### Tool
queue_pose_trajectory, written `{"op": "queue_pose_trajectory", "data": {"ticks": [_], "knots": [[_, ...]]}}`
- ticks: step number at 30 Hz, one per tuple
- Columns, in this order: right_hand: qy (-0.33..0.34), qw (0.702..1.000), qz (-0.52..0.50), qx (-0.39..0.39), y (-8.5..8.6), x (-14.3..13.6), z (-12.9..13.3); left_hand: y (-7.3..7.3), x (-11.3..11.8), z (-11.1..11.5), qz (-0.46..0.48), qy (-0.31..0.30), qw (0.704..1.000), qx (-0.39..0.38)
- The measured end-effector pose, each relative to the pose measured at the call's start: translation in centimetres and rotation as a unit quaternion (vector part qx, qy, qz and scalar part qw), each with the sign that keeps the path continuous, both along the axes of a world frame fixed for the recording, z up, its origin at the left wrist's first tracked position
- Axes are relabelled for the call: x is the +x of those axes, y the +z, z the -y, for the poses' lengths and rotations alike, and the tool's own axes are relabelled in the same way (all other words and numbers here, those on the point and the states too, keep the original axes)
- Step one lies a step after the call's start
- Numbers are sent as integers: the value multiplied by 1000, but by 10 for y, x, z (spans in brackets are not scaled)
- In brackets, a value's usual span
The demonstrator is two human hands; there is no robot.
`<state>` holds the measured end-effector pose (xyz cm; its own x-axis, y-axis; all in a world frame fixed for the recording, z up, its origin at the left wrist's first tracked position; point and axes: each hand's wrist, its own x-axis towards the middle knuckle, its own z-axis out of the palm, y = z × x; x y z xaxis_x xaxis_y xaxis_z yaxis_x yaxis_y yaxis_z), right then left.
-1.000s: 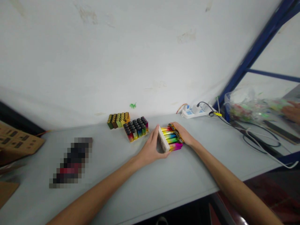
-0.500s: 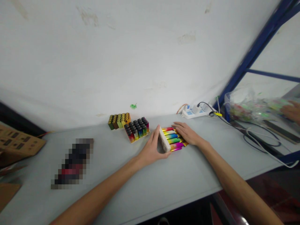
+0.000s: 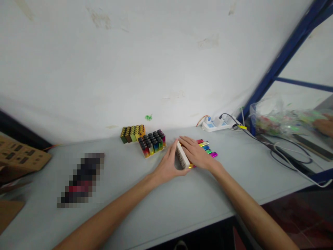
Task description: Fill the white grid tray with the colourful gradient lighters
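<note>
A white tray (image 3: 183, 155) stands on its side on the grey table, its back towards my left hand (image 3: 169, 163), whose thumb and fingers grip its two ends. Shiny coloured lighters (image 3: 208, 149) lie in a row to the right of the tray, red, yellow, blue, green and magenta. Flat over them rests my right hand (image 3: 194, 152), fingers stretched out towards the tray and hiding their middle part. Left of the tray stands a block of dark-topped coloured lighters (image 3: 152, 143), and behind it a block of gold-topped ones (image 3: 132, 133).
A white power strip (image 3: 217, 124) with cables is by the wall. Cardboard boxes (image 3: 23, 154) and a blurred dark item (image 3: 83, 180) are at the left. Beyond the blue frame (image 3: 262, 86) lie plastic bags (image 3: 273, 119), near another person's hand (image 3: 324, 125).
My right hand has moved left over the lighters, close to the tray, and their right ends now show. My left hand has kept its grip on the tray.
</note>
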<state>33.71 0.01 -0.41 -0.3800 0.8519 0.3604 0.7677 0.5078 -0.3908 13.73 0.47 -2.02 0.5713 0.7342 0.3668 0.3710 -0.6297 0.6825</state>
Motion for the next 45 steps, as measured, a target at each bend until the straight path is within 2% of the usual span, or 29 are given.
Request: {"op": "queue_pose_trajectory", "data": {"ticks": [3, 6, 12, 18, 23, 25, 28, 31, 34, 41, 45], "knots": [[-2, 999, 49, -7, -2, -2, -2, 0, 0, 0, -2, -2, 1000, 3], [-17, 997, 66, -28, 0, 14, -2, -1, -2, 0, -2, -7, 1000, 7], [-49, 993, -12, -105, -3, 53, -1, 0, -4, 0, -5, -1, 1000, -9], [-65, 995, -42, -60, -6, 68, -10, 0, -5, -1, -6, -5, 1000, -10], [-102, 992, -70, 9, 7, 56, -6, -2, -4, -1, 2, -3, 1000, -7], [-80, 994, -68, 36, 11, 41, 1, -2, -3, -1, 5, -3, 1000, -8], [-9, 1000, 8, 21, 12, 15, 11, -2, -3, 0, 8, -6, 1000, -6], [2, 998, 70, 7, 8, 1, 16, -1, -2, 0, 7, -7, 1000, 0], [-14, 998, 60, 22, 2, 6, 12, -2, -3, 0, 2, -5, 1000, 3], [-32, 999, 17, 35, -2, 41, -5, -1, -5, -1, -2, -1, 1000, -10], [-69, 996, 26, 43, 2, 38, -1, -1, -5, -1, 1, -1, 1000, -10]]}}
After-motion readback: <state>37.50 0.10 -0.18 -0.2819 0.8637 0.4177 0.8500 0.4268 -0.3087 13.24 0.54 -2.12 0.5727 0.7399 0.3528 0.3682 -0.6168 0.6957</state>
